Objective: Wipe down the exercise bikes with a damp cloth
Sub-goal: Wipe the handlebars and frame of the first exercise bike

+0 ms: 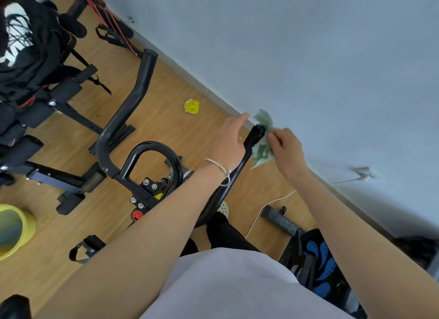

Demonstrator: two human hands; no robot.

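Observation:
A black exercise bike point(133, 173) stands below me with two long handlebar arms. The left bar point(133, 100) rises toward the upper left. The right bar's tip point(257, 133) lies near the wall. A green cloth point(262, 150) is draped around that tip. My right hand point(286, 147) pinches the cloth just right of the tip. My left hand point(229, 138), with a cord bracelet on the wrist, hovers over the right bar with fingers extended toward the wall.
A yellow-green bucket point(26, 226) stands at the left edge. A small yellow disc point(192, 106) lies on the wooden floor. Black bench equipment point(47, 109) with clothing piled on it fills the upper left. A white cable point(273, 203) runs along the floor toward the grey wall point(308, 57); a blue-and-black object point(318, 259) sits lower right.

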